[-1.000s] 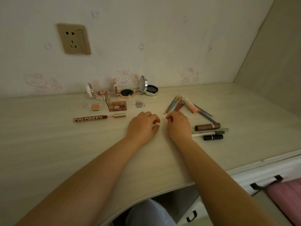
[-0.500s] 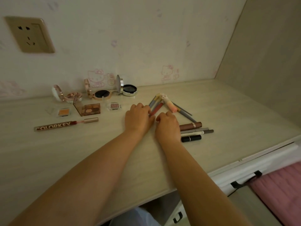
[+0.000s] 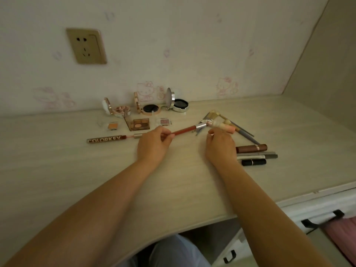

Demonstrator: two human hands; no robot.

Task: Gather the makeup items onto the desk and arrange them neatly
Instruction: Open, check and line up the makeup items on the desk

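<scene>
Since the earlier frame the left hand (image 3: 154, 146) has lifted a slim red lip pencil with a silver cap (image 3: 185, 130) out of the centre-right pile of pencils and brushes (image 3: 221, 125), pinching it. The right hand (image 3: 219, 146), curled and empty, hovers beside. Its cap could snag and scatter that pile.

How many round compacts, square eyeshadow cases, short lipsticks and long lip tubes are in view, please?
Round compacts: 3, all open
Square eyeshadow cases: 3
Short lipsticks: 2, brown and black
Long lip tubes: 2, the COLORKEY tube and the red tube in the left hand grip
Total: 10
</scene>
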